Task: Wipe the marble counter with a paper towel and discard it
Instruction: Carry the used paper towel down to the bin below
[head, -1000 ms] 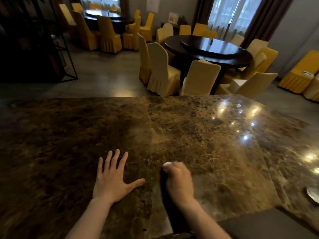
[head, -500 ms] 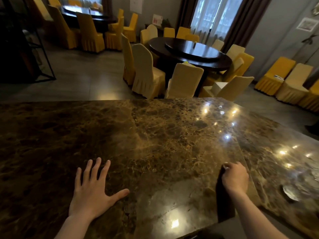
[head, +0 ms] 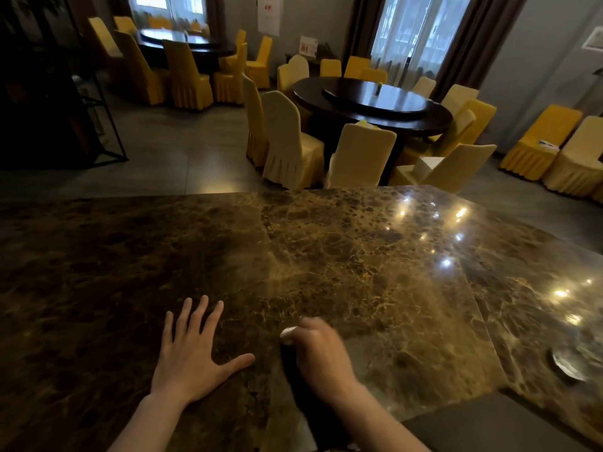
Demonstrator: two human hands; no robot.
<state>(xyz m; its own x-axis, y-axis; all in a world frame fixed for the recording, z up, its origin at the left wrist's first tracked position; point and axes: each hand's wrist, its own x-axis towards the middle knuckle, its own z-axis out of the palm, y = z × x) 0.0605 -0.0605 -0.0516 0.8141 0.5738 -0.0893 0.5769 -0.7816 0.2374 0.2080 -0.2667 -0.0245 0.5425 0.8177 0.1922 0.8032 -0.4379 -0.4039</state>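
Observation:
A dark brown marble counter [head: 342, 256] with gold veins fills the lower half of the head view. My left hand [head: 192, 353] lies flat on it, fingers spread, near the front edge. Just to its right, my right hand [head: 321, 350] is closed over a white paper towel [head: 288, 331] and presses it on the marble. Only a small crumpled corner of the towel shows past the knuckles; the rest is hidden under the hand.
A small round metal dish [head: 566, 365] sits on the counter at the far right. Beyond the far edge stand a round dark dining table [head: 372, 102] and several yellow-covered chairs [head: 287, 145]. A black metal shelf frame [head: 104, 125] stands at the left.
My right hand with the towel swept right across the counter half a second ago and has now come back left, close to my left hand. The left hand stayed flat in place.

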